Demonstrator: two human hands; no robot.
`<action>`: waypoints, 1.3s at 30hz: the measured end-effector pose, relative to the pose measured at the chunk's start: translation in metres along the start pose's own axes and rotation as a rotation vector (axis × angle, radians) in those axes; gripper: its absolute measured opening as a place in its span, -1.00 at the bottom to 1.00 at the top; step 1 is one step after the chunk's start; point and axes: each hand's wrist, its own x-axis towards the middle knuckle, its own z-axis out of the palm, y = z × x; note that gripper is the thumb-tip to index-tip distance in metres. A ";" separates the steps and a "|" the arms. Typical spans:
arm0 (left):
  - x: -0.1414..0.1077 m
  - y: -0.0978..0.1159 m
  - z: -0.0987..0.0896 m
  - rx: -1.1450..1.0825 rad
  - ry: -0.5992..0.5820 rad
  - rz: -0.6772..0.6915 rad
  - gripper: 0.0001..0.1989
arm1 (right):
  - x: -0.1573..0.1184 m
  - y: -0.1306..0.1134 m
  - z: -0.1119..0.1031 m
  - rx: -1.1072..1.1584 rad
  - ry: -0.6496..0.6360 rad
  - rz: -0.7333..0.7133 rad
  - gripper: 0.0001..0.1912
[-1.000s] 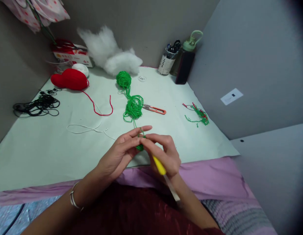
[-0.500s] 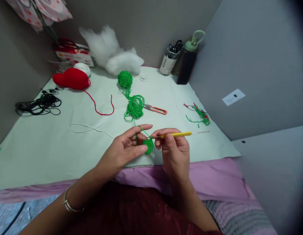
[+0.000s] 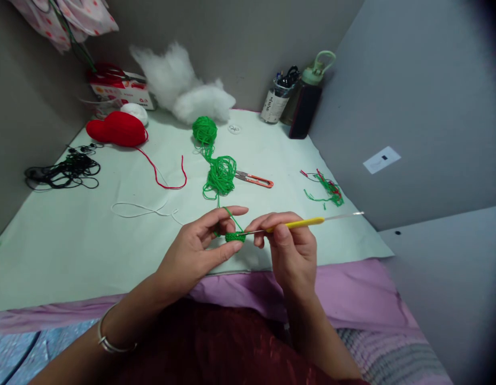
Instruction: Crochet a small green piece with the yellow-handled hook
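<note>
A small green crochet piece (image 3: 234, 237) is pinched between the thumb and fingers of my left hand (image 3: 202, 238). Green yarn runs over that hand's raised forefinger and down to the piece. My right hand (image 3: 293, 240) grips a crochet hook (image 3: 298, 223) by its yellow handle, with its metal tip at the edge of the piece and its other metal end pointing right. Whether a loop sits on the tip is too small to tell. Beyond my hands lies a loose heap of green yarn (image 3: 221, 175), joined to a green yarn ball (image 3: 204, 130).
Orange-handled thread snips (image 3: 255, 179) lie beside the heap. White stuffing (image 3: 203, 101), a red yarn bundle (image 3: 118, 129) and a black cable (image 3: 67, 170) are farther back. A pen jar (image 3: 275, 101) and dark phone (image 3: 306, 112) stand at the right; yarn scraps (image 3: 330, 190) lie nearer.
The green piece has tilted so its edge now faces me, and it has shifted slightly left. My right hand and the hook have moved a little right and down.
</note>
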 end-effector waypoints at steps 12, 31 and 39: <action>0.002 -0.003 0.006 0.243 0.123 0.187 -0.60 | -0.006 0.002 -0.001 -0.672 -0.130 -0.494 -0.79; 0.003 -0.005 0.010 -0.217 -0.022 -0.074 -0.54 | -0.005 0.009 0.010 0.019 0.103 0.049 -0.83; 0.006 -0.001 0.001 -0.460 -0.178 -0.188 -0.58 | 0.005 0.003 0.002 0.124 0.159 0.127 -0.80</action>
